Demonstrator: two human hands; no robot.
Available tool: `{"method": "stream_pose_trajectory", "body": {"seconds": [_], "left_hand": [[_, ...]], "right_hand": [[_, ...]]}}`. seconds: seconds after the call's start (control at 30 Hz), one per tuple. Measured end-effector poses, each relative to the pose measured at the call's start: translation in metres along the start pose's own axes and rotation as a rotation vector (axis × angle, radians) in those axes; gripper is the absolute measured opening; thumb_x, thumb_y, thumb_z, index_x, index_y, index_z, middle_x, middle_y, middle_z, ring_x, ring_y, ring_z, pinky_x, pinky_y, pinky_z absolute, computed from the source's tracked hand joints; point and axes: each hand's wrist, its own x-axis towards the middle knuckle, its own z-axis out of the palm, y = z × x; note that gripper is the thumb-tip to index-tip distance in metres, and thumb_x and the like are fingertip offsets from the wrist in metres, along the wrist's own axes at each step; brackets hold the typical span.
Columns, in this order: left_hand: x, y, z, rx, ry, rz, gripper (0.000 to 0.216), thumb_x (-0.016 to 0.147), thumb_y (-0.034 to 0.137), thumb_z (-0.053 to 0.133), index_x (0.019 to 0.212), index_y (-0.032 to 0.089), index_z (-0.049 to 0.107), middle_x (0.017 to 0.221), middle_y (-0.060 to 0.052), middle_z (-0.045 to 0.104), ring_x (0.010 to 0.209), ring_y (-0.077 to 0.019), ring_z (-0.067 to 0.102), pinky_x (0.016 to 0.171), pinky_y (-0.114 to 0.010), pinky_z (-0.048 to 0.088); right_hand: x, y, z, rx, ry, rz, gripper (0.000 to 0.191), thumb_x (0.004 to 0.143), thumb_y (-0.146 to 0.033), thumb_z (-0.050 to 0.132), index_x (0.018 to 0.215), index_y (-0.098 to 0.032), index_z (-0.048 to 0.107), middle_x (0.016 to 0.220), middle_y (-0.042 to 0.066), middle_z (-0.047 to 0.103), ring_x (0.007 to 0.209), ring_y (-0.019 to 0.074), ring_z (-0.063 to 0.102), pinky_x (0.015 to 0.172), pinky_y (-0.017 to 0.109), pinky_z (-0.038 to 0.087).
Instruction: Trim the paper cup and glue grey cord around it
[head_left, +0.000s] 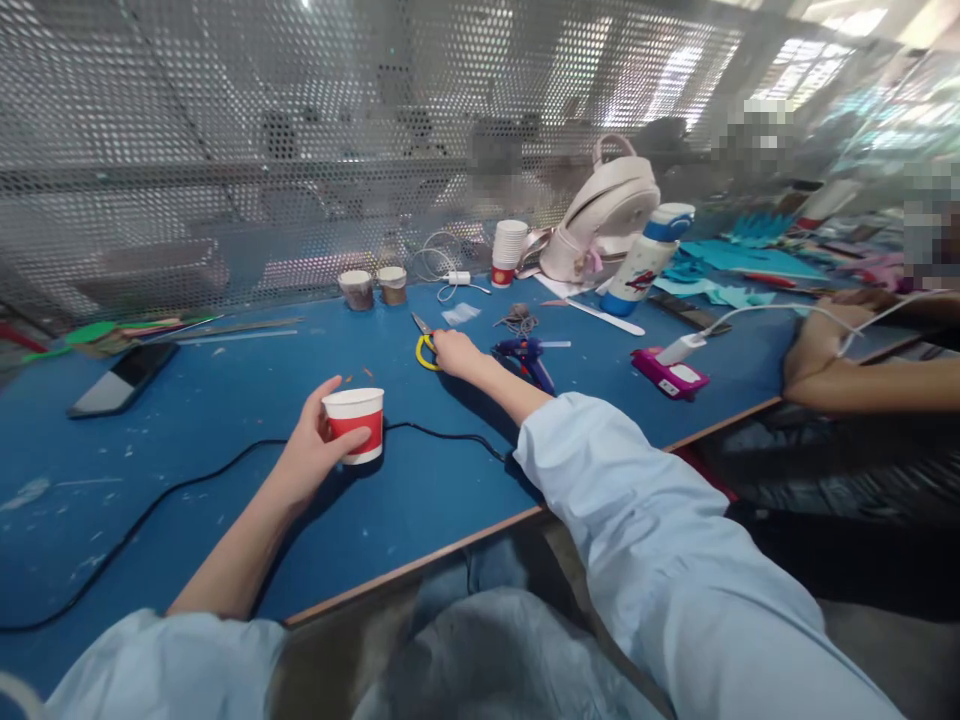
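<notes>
My left hand (315, 445) is wrapped around a red and white paper cup (355, 424) that stands on the blue table (225, 430). My right hand (454, 352) reaches far across the table and closes on the yellow handles of a pair of scissors (424, 342), whose blades point away from me. A blue glue gun (529, 355) lies just right of that hand.
A black cable (187, 480) runs across the table. A phone (124, 378) lies at the left, two brown cups (373, 287) and a cup stack (508, 250) at the back. A pink bag (611, 215) and bottle (649, 258) stand farther right. Another person's arms (862, 365) rest at the right edge.
</notes>
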Motion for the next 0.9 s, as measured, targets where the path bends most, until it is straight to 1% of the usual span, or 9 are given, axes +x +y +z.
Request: {"method": "stream_pose_trajectory", "body": {"seconds": [0.13,0.3,0.43,0.5,0.57,0.63,0.7,0.77,0.9], "left_hand": [[-0.002,-0.002,0.003,0.009,0.045,0.056,0.075,0.055,0.016,0.085,0.124,0.028,0.06,0.112,-0.007,0.067,0.099,-0.0224,0.065,0.082,-0.032,0.054],[-0.003,-0.001,0.0,0.049,0.067,0.037,0.076,0.057,0.018,0.084,0.127,0.029,0.057,0.107,-0.005,0.068,0.097,-0.0224,0.066,0.082,-0.034,0.053],[-0.006,0.005,-0.003,0.03,0.061,-0.021,0.079,0.06,0.018,0.082,0.132,0.027,0.052,0.107,-0.004,0.068,0.09,-0.0182,0.067,0.076,-0.027,0.053],[-0.007,0.009,-0.003,-0.014,0.045,-0.079,0.079,0.061,0.017,0.081,0.134,0.027,0.051,0.106,-0.004,0.069,0.085,-0.0178,0.068,0.073,-0.027,0.053],[-0.009,0.012,-0.002,-0.083,0.04,-0.132,0.078,0.061,0.017,0.079,0.133,0.026,0.051,0.104,-0.004,0.07,0.082,-0.0188,0.069,0.069,-0.027,0.055],[-0.009,0.016,-0.001,-0.165,0.055,-0.183,0.073,0.061,0.021,0.077,0.13,0.024,0.053,0.101,-0.005,0.072,0.079,-0.021,0.07,0.067,-0.03,0.057],[-0.009,0.018,0.001,-0.235,0.077,-0.239,0.064,0.065,0.028,0.075,0.126,0.021,0.056,0.1,-0.008,0.073,0.076,-0.0232,0.071,0.065,-0.035,0.059],[-0.006,0.02,0.002,-0.26,0.087,-0.303,0.057,0.07,0.034,0.074,0.122,0.019,0.057,0.098,-0.01,0.074,0.072,-0.0241,0.072,0.063,-0.039,0.06],[0.005,0.029,0.003,-0.172,0.126,-0.34,0.062,0.066,0.039,0.079,0.12,0.017,0.059,0.09,-0.01,0.075,0.067,-0.0236,0.071,0.059,-0.035,0.059]], "right_hand": [[0.004,-0.005,-0.009,0.206,-0.082,0.041,0.035,0.093,-0.033,0.062,0.122,-0.013,0.058,0.122,0.011,0.06,0.104,0.0227,0.062,0.087,0.041,0.054],[-0.026,-0.005,-0.012,0.542,-0.129,0.011,0.024,0.085,-0.013,0.061,0.108,-0.005,0.063,0.087,0.012,0.069,0.074,0.0161,0.065,0.064,0.026,0.055],[-0.07,-0.005,-0.018,0.797,-0.126,-0.089,0.048,0.084,-0.014,0.06,0.13,-0.014,0.046,0.082,0.001,0.065,0.064,0.0083,0.061,0.057,0.018,0.052],[-0.088,-0.003,-0.021,1.107,-0.222,-0.178,0.062,0.077,-0.019,0.069,0.133,-0.02,0.042,0.074,-0.006,0.058,0.052,0.0061,0.054,0.046,0.017,0.045],[-0.1,0.001,-0.021,1.235,-0.375,-0.205,0.067,0.072,-0.027,0.075,0.13,-0.025,0.043,0.067,-0.01,0.05,0.042,0.0042,0.046,0.038,0.015,0.036],[-0.106,0.006,-0.017,1.246,-0.518,-0.18,0.062,0.072,-0.036,0.076,0.125,-0.026,0.046,0.062,-0.012,0.046,0.037,0.0032,0.039,0.033,0.015,0.029],[-0.108,0.011,-0.011,1.226,-0.594,-0.147,0.055,0.073,-0.044,0.074,0.117,-0.024,0.049,0.056,-0.013,0.04,0.035,0.003,0.034,0.032,0.015,0.025],[-0.108,0.017,-0.004,1.227,-0.619,-0.136,0.05,0.072,-0.046,0.074,0.11,-0.024,0.05,0.052,-0.014,0.037,0.033,0.0029,0.03,0.031,0.015,0.024],[-0.109,0.023,0.005,1.226,-0.599,-0.174,0.045,0.068,-0.037,0.077,0.101,-0.024,0.05,0.061,-0.011,0.047,0.038,0.0037,0.037,0.037,0.018,0.03]]}}
